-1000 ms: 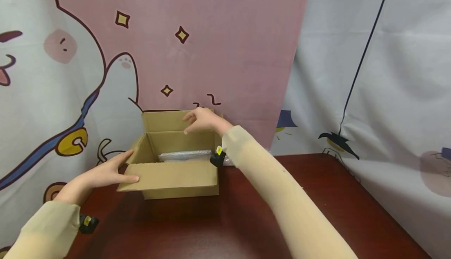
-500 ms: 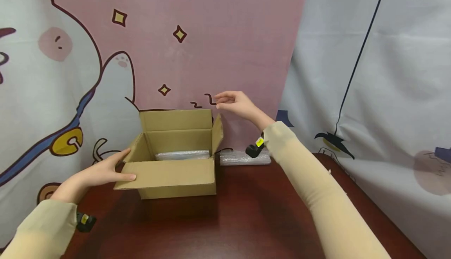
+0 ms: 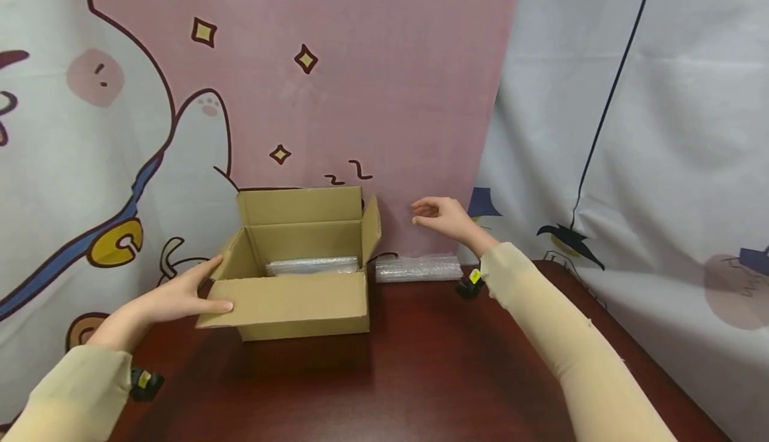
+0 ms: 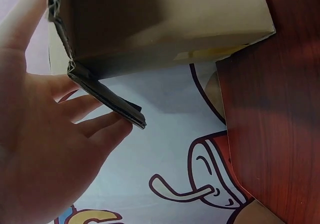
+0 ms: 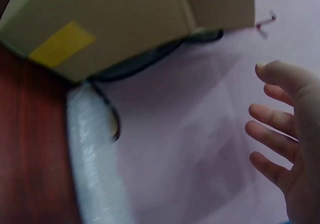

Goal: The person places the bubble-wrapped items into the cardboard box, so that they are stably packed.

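An open cardboard box (image 3: 303, 330) stands on the table at centre-left, its flaps spread. My left hand (image 3: 171, 300) grips its left front corner. The thumb lies on the front flap (image 3: 294, 300), and the fingers are against the outside of the left flap (image 4: 107, 95). Inside the box lies a clear bubble-wrapped item (image 3: 312, 266), its lower part hidden by the front flap. My right hand (image 3: 447, 218) hovers in the air to the right of the box, fingers loosely bent and holding nothing. Below it, a second bubble-wrapped bundle (image 3: 417, 269) lies along the table's back edge.
The dark red wooden table (image 3: 432, 362) reaches to the right and front. Behind it hangs a printed cloth (image 3: 420, 95), close to the box's back. A dark cable (image 5: 145, 61) runs behind the box.
My right hand has moved from above the box out to the right, then lower towards the bubble-wrapped bundle. The left hand stays on the box corner.
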`<state>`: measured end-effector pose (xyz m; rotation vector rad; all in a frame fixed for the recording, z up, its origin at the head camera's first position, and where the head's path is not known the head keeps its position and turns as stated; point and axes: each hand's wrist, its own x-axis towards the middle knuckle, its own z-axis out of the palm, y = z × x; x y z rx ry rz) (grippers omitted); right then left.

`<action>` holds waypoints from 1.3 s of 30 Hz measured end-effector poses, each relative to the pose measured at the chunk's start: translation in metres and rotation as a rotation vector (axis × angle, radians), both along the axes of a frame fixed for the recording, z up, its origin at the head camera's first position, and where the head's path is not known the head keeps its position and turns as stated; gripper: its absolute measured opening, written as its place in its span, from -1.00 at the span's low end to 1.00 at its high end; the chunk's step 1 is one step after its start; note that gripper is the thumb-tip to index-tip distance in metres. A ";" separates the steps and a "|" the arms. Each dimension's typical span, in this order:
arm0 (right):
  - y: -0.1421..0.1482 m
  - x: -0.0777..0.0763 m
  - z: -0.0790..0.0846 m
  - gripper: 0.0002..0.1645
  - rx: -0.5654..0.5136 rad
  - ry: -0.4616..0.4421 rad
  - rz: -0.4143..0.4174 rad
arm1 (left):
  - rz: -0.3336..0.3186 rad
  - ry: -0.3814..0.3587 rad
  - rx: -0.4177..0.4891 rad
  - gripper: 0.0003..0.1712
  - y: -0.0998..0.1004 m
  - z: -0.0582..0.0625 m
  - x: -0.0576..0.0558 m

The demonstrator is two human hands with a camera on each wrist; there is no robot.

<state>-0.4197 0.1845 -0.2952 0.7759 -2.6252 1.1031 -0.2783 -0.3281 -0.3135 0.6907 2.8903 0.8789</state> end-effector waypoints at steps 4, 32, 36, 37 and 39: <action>0.015 -0.004 -0.026 -0.46 -0.028 -0.042 -0.046 | 0.009 0.007 -0.009 0.22 -0.001 0.001 -0.001; 0.014 -0.031 -0.128 0.00 0.354 0.024 -0.048 | 0.021 -0.004 0.005 0.21 0.003 -0.001 0.000; 0.012 -0.032 -0.133 0.02 0.356 -0.021 -0.074 | 0.028 0.002 -0.003 0.22 0.002 -0.003 0.000; 0.012 -0.032 -0.135 0.03 0.361 -0.035 -0.083 | 0.029 0.006 -0.005 0.23 0.002 -0.004 0.000; 0.014 -0.033 -0.138 0.04 0.367 -0.049 -0.092 | 0.037 0.006 -0.006 0.24 0.002 -0.005 0.001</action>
